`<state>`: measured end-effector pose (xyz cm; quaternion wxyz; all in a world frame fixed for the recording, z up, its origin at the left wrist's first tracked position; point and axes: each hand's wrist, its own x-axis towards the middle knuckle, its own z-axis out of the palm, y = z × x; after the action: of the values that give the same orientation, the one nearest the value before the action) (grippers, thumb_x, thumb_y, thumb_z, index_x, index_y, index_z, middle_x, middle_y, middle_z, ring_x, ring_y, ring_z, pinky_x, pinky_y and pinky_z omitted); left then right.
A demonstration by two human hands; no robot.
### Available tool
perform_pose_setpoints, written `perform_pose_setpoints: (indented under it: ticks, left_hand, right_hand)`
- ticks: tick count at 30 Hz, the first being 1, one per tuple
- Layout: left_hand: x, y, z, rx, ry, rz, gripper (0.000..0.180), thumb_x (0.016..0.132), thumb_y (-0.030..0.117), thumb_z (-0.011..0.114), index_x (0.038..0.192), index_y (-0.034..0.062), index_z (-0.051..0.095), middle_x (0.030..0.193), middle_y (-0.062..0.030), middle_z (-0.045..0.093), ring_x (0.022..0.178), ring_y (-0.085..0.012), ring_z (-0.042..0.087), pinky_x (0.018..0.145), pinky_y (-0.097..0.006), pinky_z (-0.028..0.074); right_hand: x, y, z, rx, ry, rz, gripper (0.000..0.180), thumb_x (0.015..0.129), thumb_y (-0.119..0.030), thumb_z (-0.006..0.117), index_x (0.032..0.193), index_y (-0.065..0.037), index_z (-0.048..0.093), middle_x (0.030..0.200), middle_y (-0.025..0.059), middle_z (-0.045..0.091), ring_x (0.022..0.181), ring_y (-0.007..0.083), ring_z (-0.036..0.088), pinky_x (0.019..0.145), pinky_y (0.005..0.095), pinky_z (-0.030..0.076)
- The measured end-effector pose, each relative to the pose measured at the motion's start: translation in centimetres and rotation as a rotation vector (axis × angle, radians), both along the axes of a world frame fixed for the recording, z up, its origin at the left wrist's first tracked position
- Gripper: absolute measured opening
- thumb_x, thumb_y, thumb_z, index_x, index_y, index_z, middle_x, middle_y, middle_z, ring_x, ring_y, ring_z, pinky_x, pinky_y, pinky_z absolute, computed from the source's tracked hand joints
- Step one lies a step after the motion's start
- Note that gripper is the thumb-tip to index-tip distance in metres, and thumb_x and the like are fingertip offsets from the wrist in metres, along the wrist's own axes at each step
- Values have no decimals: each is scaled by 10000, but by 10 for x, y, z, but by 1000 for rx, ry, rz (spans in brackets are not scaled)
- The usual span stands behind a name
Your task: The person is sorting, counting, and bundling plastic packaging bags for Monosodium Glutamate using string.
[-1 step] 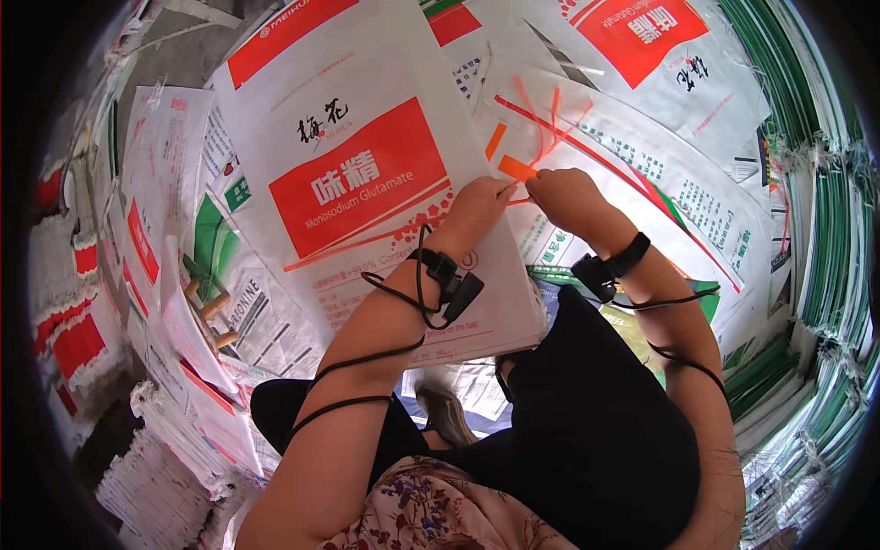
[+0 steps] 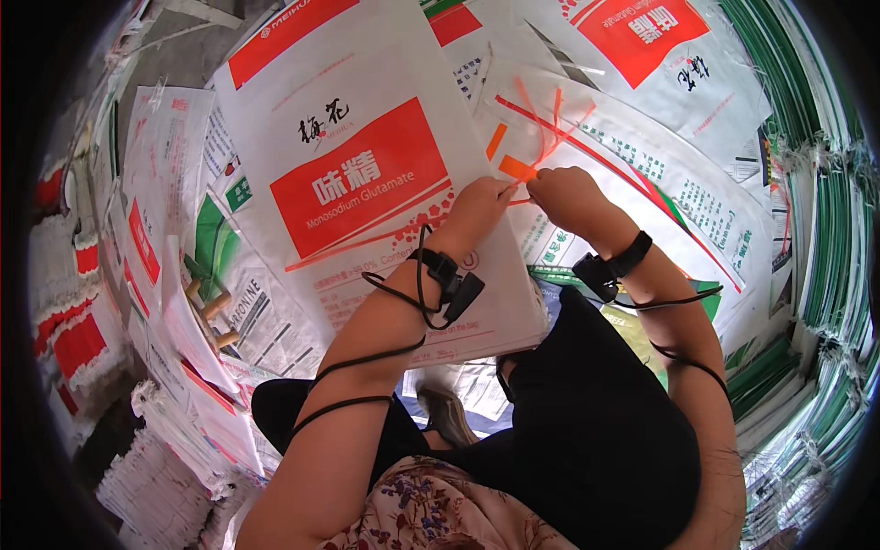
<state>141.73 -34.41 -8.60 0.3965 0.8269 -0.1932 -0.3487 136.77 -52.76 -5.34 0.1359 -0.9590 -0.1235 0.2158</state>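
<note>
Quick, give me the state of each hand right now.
Left hand: closed, pinching a thin orange plastic strip over the white woven sack.
Right hand: closed on the same strip.

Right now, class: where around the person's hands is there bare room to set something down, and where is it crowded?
Free: the white lower part of the big sack, below its red panel. Crowded: around the left hand and right hand, among orange strips.

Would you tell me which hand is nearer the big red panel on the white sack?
Left. The left hand lies on the white sack beside its red panel; the right hand is farther right, off that sack.
</note>
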Motion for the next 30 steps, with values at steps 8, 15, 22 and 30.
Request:
perform_pose_setpoints:
  ticks: [8,15,22,30]
  left_hand:
    - [-3,-1,12,-12,-110,-203,221,882,147,560,1029,-5,625,822,-160,595,783,-291,579,701,-359,449]
    - [5,4,13,-10,311,78,313,953,249,463,972,-15,630,766,-74,589,643,-161,511,621,-297,424]
    - [18,15,19,-134,756,295,340,950,263,454,1032,-5,646,827,-35,642,680,-98,496,625,-242,417]
    - [19,8,26,106,305,258,315,874,269,577,933,-33,646,805,-85,670,661,-126,593,618,-270,475]
  right_hand:
    - [19,2,20,53,-228,2,57,819,-117,579,844,-86,620,785,60,582,772,253,608,712,371,467]
    - [13,19,9,766,37,-544,388,829,-348,633,1017,-9,616,1032,161,630,964,313,612,845,346,472]
    - [-5,11,0,359,231,-443,261,893,-294,546,1077,-126,621,853,112,662,843,301,635,742,383,488]
    - [3,31,5,479,248,-509,231,868,-258,587,1039,-112,641,815,107,657,777,263,639,680,368,487]
